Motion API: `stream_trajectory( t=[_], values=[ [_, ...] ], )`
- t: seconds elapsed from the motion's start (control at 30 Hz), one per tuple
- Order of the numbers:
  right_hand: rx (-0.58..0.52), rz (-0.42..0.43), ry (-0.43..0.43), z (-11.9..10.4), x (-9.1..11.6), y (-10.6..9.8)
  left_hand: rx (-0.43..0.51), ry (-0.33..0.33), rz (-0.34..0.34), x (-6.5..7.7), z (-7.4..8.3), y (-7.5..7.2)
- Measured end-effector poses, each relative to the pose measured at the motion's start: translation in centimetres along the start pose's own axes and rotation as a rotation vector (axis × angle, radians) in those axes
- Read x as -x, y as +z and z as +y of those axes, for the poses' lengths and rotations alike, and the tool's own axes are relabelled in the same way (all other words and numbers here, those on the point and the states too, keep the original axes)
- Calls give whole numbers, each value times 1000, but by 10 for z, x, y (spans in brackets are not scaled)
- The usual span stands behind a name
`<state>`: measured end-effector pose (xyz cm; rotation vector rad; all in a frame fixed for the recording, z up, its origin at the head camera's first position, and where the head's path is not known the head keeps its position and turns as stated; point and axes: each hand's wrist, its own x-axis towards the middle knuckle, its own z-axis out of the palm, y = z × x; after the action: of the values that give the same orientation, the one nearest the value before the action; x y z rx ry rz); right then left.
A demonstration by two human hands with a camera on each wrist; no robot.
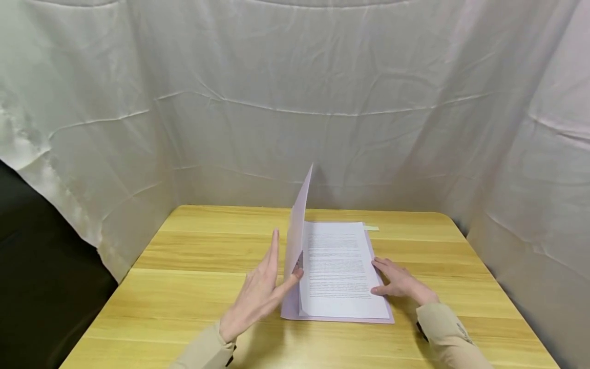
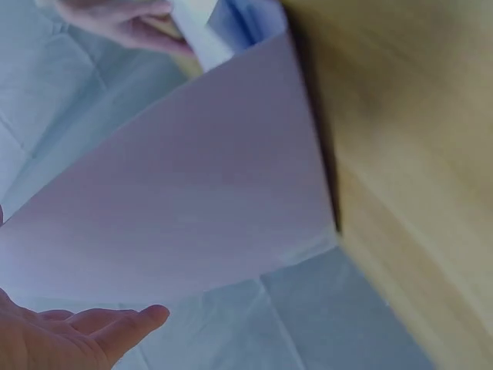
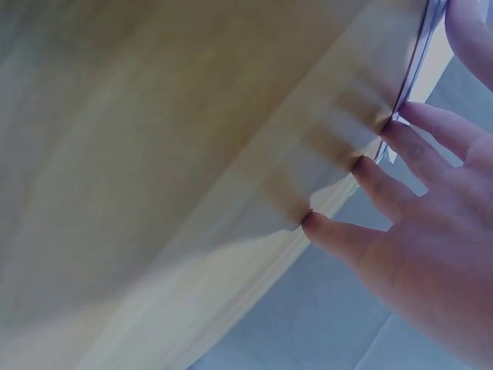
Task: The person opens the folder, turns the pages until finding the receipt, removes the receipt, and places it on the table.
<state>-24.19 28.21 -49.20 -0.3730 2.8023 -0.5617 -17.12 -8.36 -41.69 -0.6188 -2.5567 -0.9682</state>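
A lilac folder (image 1: 297, 225) lies on the table with its front cover standing nearly upright on the left. Inside it, a stack of printed sheets (image 1: 338, 266) lies flat on the right side. My left hand (image 1: 258, 294) is by the raised cover, its fingers straight on the outer side and the thumb over the cover's near edge. The left wrist view shows the cover's outer face (image 2: 177, 185) beside that hand. With fingers spread, my right hand (image 1: 401, 282) rests at the folder's right edge, thumb at the sheets. Its fingertips (image 3: 370, 173) touch the tabletop.
A wooden table (image 1: 193, 287) carries the folder. A pale yellow tab (image 1: 371, 228) sticks out at the folder's top right corner. Grey-white cloth (image 1: 295, 128) hangs behind and on both sides, with a black area (image 1: 41, 277) at the left.
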Motion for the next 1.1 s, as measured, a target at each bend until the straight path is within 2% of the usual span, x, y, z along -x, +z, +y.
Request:
stream_trajectory(
  t=[0.2,0.37,0.5,0.7,0.87,1.0,1.1],
  values=[
    [12,1,-12,-1,1,-1,-29,29,56,-8,3,-19],
    [34,1,-37,-3,3,0,-67,52,100,-9,-1,-35],
    [35,3,-19,-5,4,-2,-77,76,130,-10,-5,-46],
    [32,-1,-9,-6,5,-2,-37,160,167,-11,-14,-58],
    [32,6,-10,-6,5,-3,36,240,164,-14,-28,-65],
    [39,7,-14,-7,6,-4,75,260,164,-13,-40,-70],
    [41,7,-14,-8,6,-5,63,261,173,-12,-47,-76]
  ],
)
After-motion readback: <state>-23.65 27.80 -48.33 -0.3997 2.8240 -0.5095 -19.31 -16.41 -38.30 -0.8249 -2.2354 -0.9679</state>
